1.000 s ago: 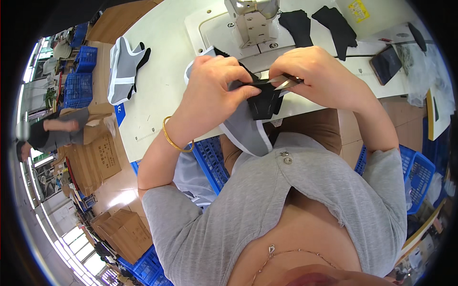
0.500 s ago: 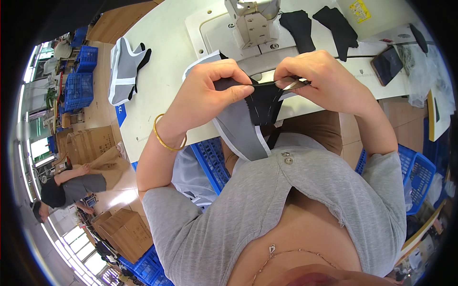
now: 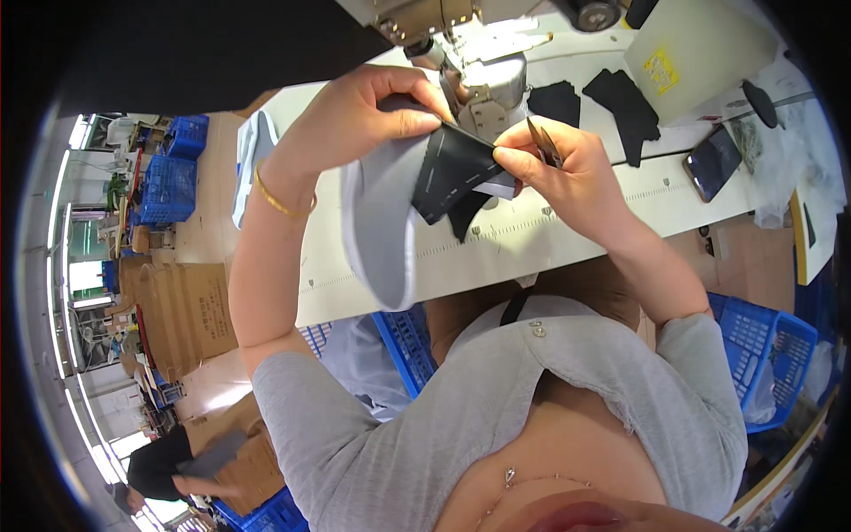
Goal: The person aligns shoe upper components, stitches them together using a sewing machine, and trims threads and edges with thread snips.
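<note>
My left hand (image 3: 377, 111) is closed in a pinch on the upper edge of a black fabric piece (image 3: 454, 168) with white stitch lines. The black piece joins a grey fabric panel (image 3: 377, 213) with pale edging, which hangs below my left hand. My right hand (image 3: 563, 168) pinches the black piece's right corner between thumb and finger. In that same hand lie small dark thread snips (image 3: 543, 142), their blades pointing up. The fabric is stretched between both hands, just in front of the sewing machine head (image 3: 470, 80). Part of the grey panel is hidden behind my left hand.
Black cut pieces (image 3: 625, 111) lie right of the machine, near a phone (image 3: 712, 164). Another grey piece (image 3: 253, 164) sits at the table's left edge. Blue crates (image 3: 758, 355) stand below the white table (image 3: 567, 230). A person (image 3: 168, 465) bends over boxes at far left.
Both hands have lifted the fabric up toward the machine head, turning the black piece so its stitched face shows more. The snips now point upward. The person at left has moved lower in view.
</note>
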A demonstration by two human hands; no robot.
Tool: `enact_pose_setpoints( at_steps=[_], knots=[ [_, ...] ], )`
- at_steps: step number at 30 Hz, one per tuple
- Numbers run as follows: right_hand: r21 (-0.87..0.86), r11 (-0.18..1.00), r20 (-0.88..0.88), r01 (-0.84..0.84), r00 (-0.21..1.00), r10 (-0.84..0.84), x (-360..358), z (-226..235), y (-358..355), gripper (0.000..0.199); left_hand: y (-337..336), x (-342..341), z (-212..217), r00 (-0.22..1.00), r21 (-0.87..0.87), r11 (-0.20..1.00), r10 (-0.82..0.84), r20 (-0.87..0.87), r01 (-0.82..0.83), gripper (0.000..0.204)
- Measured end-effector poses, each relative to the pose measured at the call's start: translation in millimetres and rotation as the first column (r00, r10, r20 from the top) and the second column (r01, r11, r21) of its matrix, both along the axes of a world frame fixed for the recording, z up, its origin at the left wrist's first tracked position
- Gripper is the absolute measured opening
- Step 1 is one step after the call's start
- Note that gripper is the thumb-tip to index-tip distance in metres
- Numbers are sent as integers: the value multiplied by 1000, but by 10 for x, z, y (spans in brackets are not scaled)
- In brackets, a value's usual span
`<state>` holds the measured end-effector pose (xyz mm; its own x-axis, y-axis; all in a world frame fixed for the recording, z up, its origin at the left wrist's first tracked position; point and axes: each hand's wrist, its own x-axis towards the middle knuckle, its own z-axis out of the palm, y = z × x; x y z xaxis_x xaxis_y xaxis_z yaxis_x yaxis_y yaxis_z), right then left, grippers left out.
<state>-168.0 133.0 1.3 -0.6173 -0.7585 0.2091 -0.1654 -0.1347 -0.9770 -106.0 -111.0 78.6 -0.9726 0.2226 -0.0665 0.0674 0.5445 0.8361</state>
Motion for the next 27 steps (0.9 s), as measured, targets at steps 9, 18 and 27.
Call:
enact_pose_setpoints(
  at_steps=[9, 18, 27],
  knots=[
    [-140, 978, 261, 154, 958, -114, -68, 43, -186, 17, -362, -355, -169, 949, 24, 961, 269, 166, -276, 25],
    [-134, 976, 337, 170, 934, -116, -88, 41, -193, 16, -418, -441, -244, 927, -97, 950, 312, 209, -298, 41],
    [-202, 961, 394, 191, 914, -98, 2, -1, -233, 14, -984, -600, -631, 942, 247, 940, 156, 298, -234, 55]
  ],
)
